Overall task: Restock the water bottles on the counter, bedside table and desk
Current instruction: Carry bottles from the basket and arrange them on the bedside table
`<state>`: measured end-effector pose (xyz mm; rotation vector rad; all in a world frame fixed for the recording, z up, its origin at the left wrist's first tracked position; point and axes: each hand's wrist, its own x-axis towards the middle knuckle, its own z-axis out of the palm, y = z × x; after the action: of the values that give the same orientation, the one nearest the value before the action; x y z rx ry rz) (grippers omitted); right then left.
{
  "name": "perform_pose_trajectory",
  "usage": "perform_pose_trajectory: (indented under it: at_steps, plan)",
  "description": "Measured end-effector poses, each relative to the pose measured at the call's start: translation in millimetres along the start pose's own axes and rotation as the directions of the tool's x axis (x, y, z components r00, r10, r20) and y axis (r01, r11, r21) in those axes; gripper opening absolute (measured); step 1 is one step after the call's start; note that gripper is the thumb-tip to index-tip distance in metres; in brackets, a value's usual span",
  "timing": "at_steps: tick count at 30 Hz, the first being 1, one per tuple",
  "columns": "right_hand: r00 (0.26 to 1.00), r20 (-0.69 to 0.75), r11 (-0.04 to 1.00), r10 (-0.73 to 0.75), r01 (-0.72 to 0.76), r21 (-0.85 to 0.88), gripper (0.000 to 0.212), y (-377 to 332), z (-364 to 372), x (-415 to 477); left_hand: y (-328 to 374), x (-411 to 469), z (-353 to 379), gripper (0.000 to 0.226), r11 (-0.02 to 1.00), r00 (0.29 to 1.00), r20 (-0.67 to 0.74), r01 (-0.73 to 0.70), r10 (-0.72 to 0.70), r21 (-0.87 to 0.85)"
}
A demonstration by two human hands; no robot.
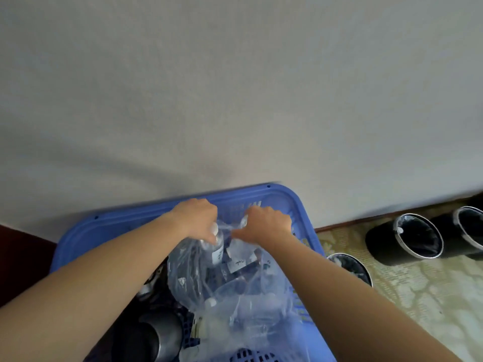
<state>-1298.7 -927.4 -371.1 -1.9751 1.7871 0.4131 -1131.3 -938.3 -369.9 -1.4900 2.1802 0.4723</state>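
— Where are the water bottles [216, 253]?

— Inside the blue basket [300, 205], packed in a clear plastic bag [243, 309] that fills the basket's middle and right part; one bottle leans near the basket's far end, its white cap [214, 228] right at the fingers of the left hand; a second white cap [211, 302] shows through the plastic closer to the basket's near end; white labels show there too, their writing too blurred to read.

— And the hands?

— Both hang over the far end of the basket, close together at the top of the bag; the left hand [194, 220] has its fingers curled down and pressed together, bunching the plastic beside that upper cap; whether they also touch the bottle's neck I cannot tell; the right hand [264, 224] is curled as well, thumb and fingers pinching the gathered plastic; a thin twisted strand of bag runs taut between the two hands.

— Anything else in the basket?

— A dark metal pot [156, 333] on its left side, partly under the left forearm; that corner is dim and I cannot make out more.

— And round about it?

— A pale wall [235, 87] rises just behind the basket's far rim; a patterned carpet [418, 296] spreads to the basket's right; three black bins with liners stand on it; the nearest bin [350, 267] sits just beside the basket's right rim, half hidden by the right forearm; the other two [407, 239] are farther right, side by side near the wall; something dark red [21, 257] lies to the basket's left.
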Motion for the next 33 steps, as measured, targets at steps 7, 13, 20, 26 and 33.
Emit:
perform_pose_trajectory:
  at_steps: [7, 13, 20, 26, 33]
  plan:
    - [0.961, -0.120, 0.912, 0.249, -0.191, 0.362, 0.063, 55, -85, -47, 49, -25, -93, 0.045, 0.948, 0.986, -0.156, 0.000, -0.053, -0.317]
    - [0.931, -0.105, 0.635, 0.349, -0.152, 0.758, 0.042, 127, -139, -111, 114, -43, -156, 0.048, 0.845, 0.913, -0.396, -0.132, -0.101, -0.519]
    - [0.992, 0.086, -0.148, 0.096, -0.071, 0.986, 0.039, 237, -147, -220, 233, -72, -207, 0.044, 0.611, 0.727, -0.663, -0.447, -0.177, -0.653]
    - [0.992, -0.117, -0.075, 0.051, 0.121, 0.990, 0.039, 326, -162, -322, 361, -109, -259, 0.040, 0.349, 0.802, -0.596, -0.569, 0.036, -0.744]
    - [0.877, -0.408, 0.088, 0.254, 0.399, 0.913, 0.062, 415, -174, -447, 516, -166, -294, 0.036, 0.152, 0.739, -0.649, -0.673, 0.182, -0.724]
